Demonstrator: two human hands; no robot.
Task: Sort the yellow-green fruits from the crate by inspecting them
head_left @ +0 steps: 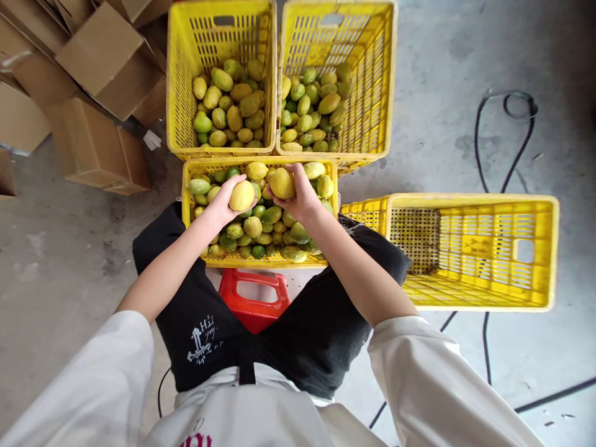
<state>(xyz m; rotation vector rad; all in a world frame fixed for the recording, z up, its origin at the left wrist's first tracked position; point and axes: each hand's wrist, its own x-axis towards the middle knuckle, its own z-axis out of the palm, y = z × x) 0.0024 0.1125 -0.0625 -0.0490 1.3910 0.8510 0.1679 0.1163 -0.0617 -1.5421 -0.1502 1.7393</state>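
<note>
My left hand (224, 200) is closed around a yellow lemon (241, 196), with the thumb along its top. In my right hand (303, 196) is another yellow lemon (282, 183), gripped between thumb and fingers. Both hands are above a yellow plastic crate (218, 262) standing between my knees. Green and yellow lemons fill it close to the rim, several of them hidden under my hands and wrists. The two held lemons are a short distance apart.
Two taller yellow crates, a left one (174, 112) and a right one (372, 105), stand beyond, partly filled with lemons. Another yellow crate (493, 288) lies at the right. Cardboard boxes (93, 146) are piled at the left. A black cable (479, 130) crosses the floor; a red stool (254, 310) shows beneath me.
</note>
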